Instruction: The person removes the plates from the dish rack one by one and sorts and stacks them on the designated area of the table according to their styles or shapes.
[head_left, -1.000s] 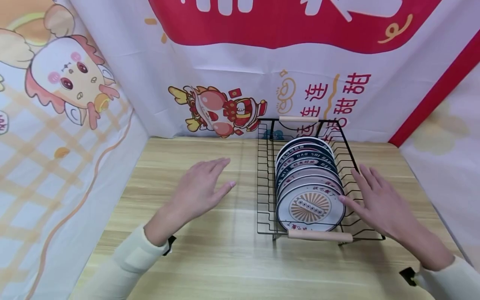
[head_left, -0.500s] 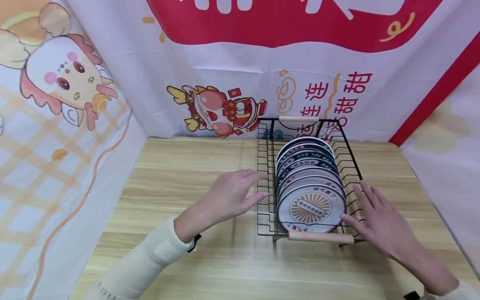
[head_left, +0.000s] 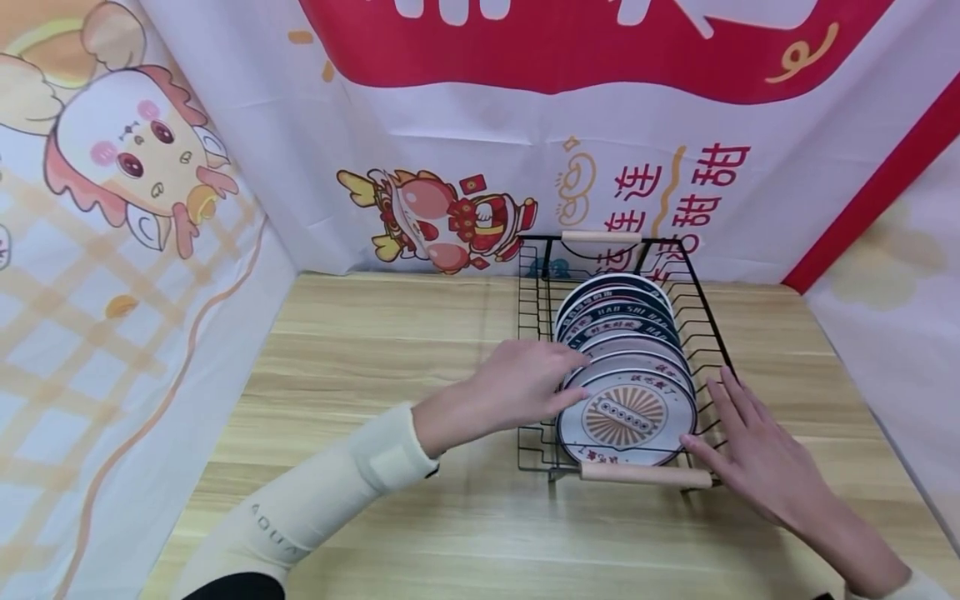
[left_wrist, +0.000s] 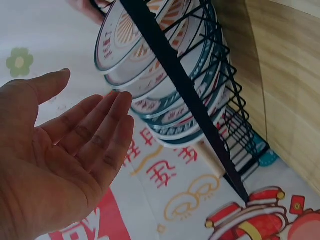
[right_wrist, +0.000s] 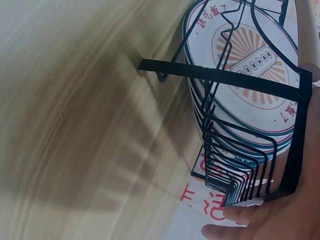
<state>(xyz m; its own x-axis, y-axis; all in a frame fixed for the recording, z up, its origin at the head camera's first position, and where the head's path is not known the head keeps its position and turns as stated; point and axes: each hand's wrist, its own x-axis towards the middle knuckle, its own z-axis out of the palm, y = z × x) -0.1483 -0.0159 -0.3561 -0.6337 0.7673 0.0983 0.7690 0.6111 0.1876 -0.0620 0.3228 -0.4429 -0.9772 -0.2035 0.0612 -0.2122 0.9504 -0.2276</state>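
A row of round printed plates stands on edge in a black wire dish rack (head_left: 707, 321). The front plate (head_left: 628, 417) is white with an orange sunburst; dark-rimmed plates (head_left: 626, 312) stand behind it. My left hand (head_left: 521, 382) reaches over the rack's left side to the front plates, thumb and fingers apart. The left wrist view shows that hand (left_wrist: 75, 150) with its palm up and fingers loosely extended beside the plate rims; contact is unclear. My right hand (head_left: 772, 454) rests with extended fingers along the rack's right side, its thumb by the front plate's edge.
The rack has a wooden handle at the front (head_left: 645, 476) and another at the back (head_left: 602, 237). It stands on a wood-grain table (head_left: 375, 333), close to a printed cloth backdrop (head_left: 450, 117). Similar cloth hangs at both sides.
My left hand has moved right, from beside the rack to over its left side at the front plates. The right hand has slid slightly towards the front. The plates look unmoved.
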